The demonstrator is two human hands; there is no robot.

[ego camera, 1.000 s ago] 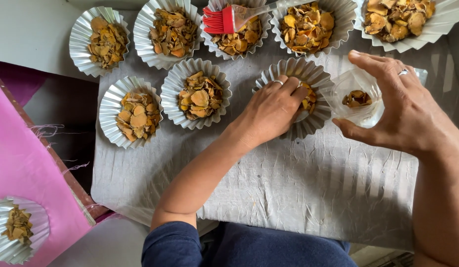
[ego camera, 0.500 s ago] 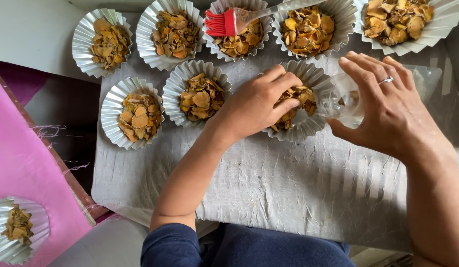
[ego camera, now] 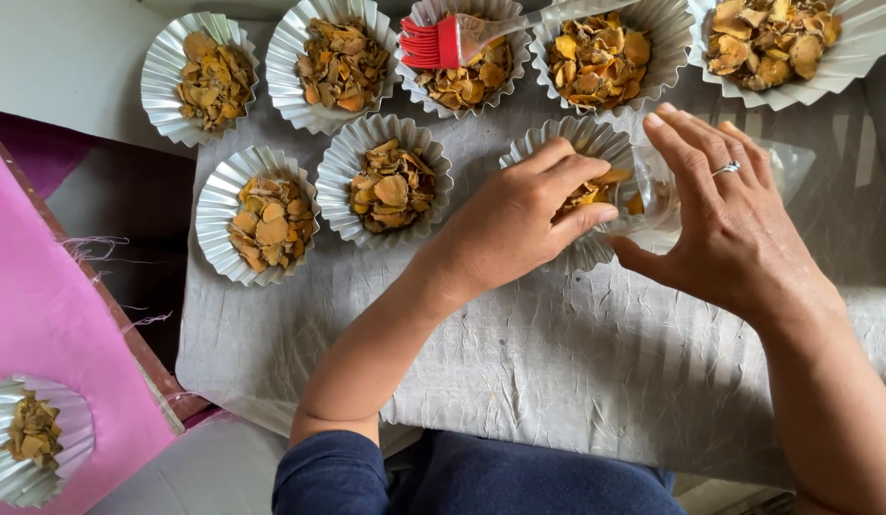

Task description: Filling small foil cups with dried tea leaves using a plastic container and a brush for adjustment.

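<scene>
The left hand (ego camera: 519,215) pinches dried orange slices (ego camera: 595,191) inside the foil cup (ego camera: 567,143), while the spread right hand (ego camera: 729,219) at its three o'clock cups a clear bag (ego camera: 653,195).

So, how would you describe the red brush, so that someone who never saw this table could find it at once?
Start from the crinkled grey sheet that covers the table, then look along its far edge at the row of silver fluted cups filled with dried orange-brown slices. The brush lies across the middle cup of that row. It is the only red thing there, with a clear handle.
</scene>
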